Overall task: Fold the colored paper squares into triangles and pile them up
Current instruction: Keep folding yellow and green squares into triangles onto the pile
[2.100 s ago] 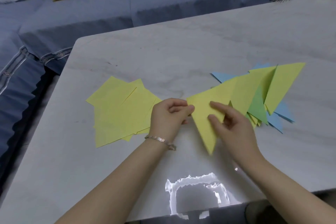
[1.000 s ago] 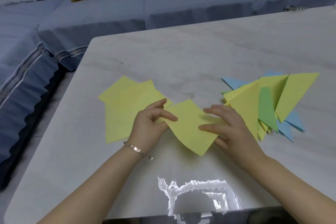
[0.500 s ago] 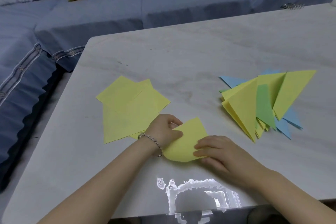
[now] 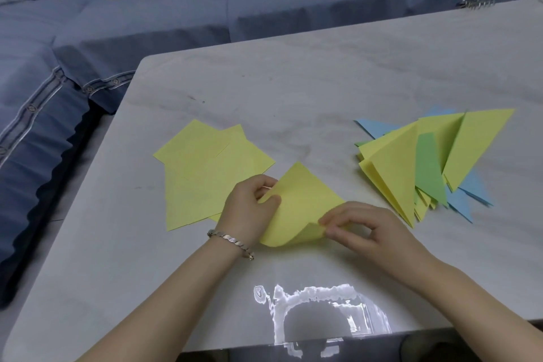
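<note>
A pale marble table (image 4: 293, 91) stands before a blue sofa (image 4: 164, 17). At lower centre a yellow sheet (image 4: 302, 203) curls over itself. The left hand (image 4: 246, 211) pinches its left corner, and the right hand (image 4: 367, 232), fingers curled, pinches the upturned near corner. Flat yellow squares (image 4: 205, 173) lie to the left, folded triangles (image 4: 411, 164) to the right.

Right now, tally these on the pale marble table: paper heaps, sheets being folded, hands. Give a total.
Paper heaps: 2, the stack of flat yellow paper squares and the pile of folded yellow, green and blue paper triangles.
Sheets being folded: 1, the bent yellow paper square.
Hands: 2, left hand, right hand.
Total: 5.
</note>
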`<state>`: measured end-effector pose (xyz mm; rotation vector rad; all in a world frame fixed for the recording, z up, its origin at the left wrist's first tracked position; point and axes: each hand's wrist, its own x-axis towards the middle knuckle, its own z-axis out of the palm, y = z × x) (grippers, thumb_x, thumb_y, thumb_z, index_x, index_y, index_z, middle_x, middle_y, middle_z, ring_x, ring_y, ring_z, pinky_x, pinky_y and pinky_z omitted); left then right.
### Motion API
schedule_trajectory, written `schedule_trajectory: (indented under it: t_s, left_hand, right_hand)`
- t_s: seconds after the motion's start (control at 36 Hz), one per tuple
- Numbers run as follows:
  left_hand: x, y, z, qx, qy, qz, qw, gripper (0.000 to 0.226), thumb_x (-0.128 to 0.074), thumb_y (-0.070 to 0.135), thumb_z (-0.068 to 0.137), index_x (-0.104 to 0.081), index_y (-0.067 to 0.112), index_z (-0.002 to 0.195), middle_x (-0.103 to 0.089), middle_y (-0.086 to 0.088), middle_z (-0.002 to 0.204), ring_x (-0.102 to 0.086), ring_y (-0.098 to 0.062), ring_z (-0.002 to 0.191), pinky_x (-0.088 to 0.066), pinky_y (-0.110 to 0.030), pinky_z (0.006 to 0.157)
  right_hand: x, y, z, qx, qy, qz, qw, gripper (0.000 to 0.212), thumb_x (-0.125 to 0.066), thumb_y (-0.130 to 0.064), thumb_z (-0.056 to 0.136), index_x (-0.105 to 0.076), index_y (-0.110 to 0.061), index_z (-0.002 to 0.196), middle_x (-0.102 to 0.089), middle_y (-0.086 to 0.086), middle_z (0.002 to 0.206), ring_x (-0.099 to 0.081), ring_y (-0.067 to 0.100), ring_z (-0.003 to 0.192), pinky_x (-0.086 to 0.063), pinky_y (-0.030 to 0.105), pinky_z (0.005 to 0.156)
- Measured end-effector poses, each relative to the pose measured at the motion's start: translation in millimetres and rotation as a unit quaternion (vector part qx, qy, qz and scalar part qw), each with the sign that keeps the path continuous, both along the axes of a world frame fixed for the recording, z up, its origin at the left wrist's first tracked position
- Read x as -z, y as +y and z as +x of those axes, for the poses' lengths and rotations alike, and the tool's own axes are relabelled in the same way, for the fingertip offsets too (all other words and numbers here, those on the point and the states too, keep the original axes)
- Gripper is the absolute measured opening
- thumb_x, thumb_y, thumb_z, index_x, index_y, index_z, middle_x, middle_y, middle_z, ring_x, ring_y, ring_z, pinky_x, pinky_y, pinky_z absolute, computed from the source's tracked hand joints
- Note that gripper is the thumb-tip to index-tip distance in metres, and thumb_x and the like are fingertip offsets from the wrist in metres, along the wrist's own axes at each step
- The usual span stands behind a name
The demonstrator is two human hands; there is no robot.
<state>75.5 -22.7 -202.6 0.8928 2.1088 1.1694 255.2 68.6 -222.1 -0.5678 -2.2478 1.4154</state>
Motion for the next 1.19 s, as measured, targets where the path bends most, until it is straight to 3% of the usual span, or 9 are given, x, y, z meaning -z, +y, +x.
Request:
schedule_trajectory:
  t_s: [0.17, 0.33, 0.39, 0.5, 0.56, 0.61, 0.72, 0.86, 1.19]
  left_hand:
    - [-7.1, -3.9, 6.5, 0.081, -0.040, -0.020, 0.996, 0.029, -0.058, -0.002, 0.083, -0.062, 0.026, 0.075, -0.066, 0.001, 0.080, -0.059, -0.007, 0.072, -0.047, -0.026, 0.072]
    - [-6.7, -9.1, 16.9, 0.074, -0.134, -0.013, 0.988, 0.016, -0.063, 0.003, 0.081, -0.066, 0.018, 0.076, -0.061, -0.013, 0.070, -0.050, -0.020, 0.068, -0.039, -0.028, 0.064]
    - [-8.0, -10.7, 20.4, 0.073, -0.139, -0.020, 0.987, 0.003, -0.065, 0.017, 0.077, -0.067, 0.019, 0.076, -0.060, -0.011, 0.070, -0.050, -0.018, 0.067, -0.039, -0.028, 0.064]
    - [-8.0, -9.5, 23.5, 0.053, -0.088, -0.010, 0.995, 0.026, -0.050, 0.025, 0.093, -0.068, 0.010, 0.081, -0.058, -0.002, 0.077, -0.049, -0.012, 0.073, -0.037, -0.025, 0.069]
    - [-11.8, -7.4, 26.8, 0.037, -0.078, 0.020, 0.996, 0.020, -0.054, 0.031, 0.091, -0.066, 0.017, 0.082, -0.058, 0.003, 0.076, -0.051, -0.005, 0.069, -0.039, -0.019, 0.068]
    - [-17.3, -4.7, 30.9, 0.020, -0.093, 0.058, 0.994, 0.006, -0.065, 0.019, 0.084, -0.067, 0.020, 0.090, -0.062, 0.005, 0.075, -0.055, 0.004, 0.063, -0.043, -0.008, 0.066]
    - [-19.0, -4.0, 37.5, 0.009, -0.052, 0.116, 0.992, 0.033, -0.071, 0.004, 0.076, -0.064, 0.036, 0.083, -0.062, 0.011, 0.074, -0.054, 0.004, 0.061, -0.043, -0.004, 0.065]
    - [-19.9, -5.4, 45.5, -0.009, -0.005, 0.120, 0.993, 0.036, -0.072, 0.004, 0.075, -0.065, 0.039, 0.074, -0.061, 0.031, 0.059, -0.056, 0.012, 0.065, -0.040, -0.002, 0.063]
    - [-22.6, -10.5, 53.0, -0.032, -0.033, 0.126, 0.991, 0.031, -0.076, 0.006, 0.070, -0.068, 0.035, 0.068, -0.063, 0.024, 0.056, -0.057, 0.008, 0.058, -0.040, -0.002, 0.060]
  right_hand:
    - [-4.4, 2.9, -8.6, 0.133, -0.007, -0.006, 0.991, 0.014, -0.069, -0.028, 0.079, -0.065, -0.028, 0.066, -0.051, -0.022, 0.116, -0.043, -0.019, 0.106, -0.026, -0.001, 0.086]
    - [-12.0, 5.2, -16.7, 0.146, 0.020, -0.140, 0.979, 0.022, -0.068, -0.006, 0.080, -0.064, -0.015, 0.061, -0.064, -0.018, 0.060, -0.055, -0.006, 0.058, -0.038, 0.006, 0.059]
    - [-12.1, 3.8, -16.4, 0.157, 0.026, -0.140, 0.977, 0.022, -0.069, -0.005, 0.079, -0.065, -0.014, 0.060, -0.064, -0.016, 0.058, -0.055, -0.005, 0.056, -0.039, 0.006, 0.058]
    - [-12.0, 0.9, -14.8, 0.172, 0.030, -0.130, 0.976, 0.020, -0.071, -0.005, 0.078, -0.066, -0.014, 0.060, -0.066, -0.014, 0.060, -0.057, -0.003, 0.059, -0.042, 0.009, 0.060]
    - [-13.0, -0.7, -14.0, 0.178, 0.035, -0.126, 0.975, 0.021, -0.071, -0.005, 0.078, -0.066, -0.014, 0.060, -0.066, -0.013, 0.060, -0.057, -0.003, 0.059, -0.043, 0.010, 0.061]
    - [-14.6, -2.2, -13.7, 0.184, 0.040, -0.124, 0.974, 0.021, -0.071, -0.004, 0.077, -0.066, -0.014, 0.059, -0.065, -0.013, 0.059, -0.057, -0.002, 0.058, -0.043, 0.009, 0.060]
    - [-17.4, -3.4, -13.2, 0.208, 0.050, -0.139, 0.967, 0.020, -0.071, -0.003, 0.077, -0.065, -0.012, 0.061, -0.064, -0.015, 0.055, -0.057, -0.003, 0.055, -0.040, 0.006, 0.057]
    - [-21.1, -6.8, -14.0, 0.220, 0.049, -0.135, 0.965, 0.021, -0.070, 0.000, 0.076, -0.063, -0.013, 0.061, -0.062, -0.017, 0.055, -0.057, -0.003, 0.055, -0.040, 0.006, 0.057]
    - [-32.6, -11.6, -14.4, 0.203, 0.050, -0.199, 0.957, 0.016, -0.076, -0.004, 0.070, -0.067, -0.014, 0.063, -0.062, -0.008, 0.051, -0.053, -0.001, 0.049, -0.040, 0.006, 0.052]
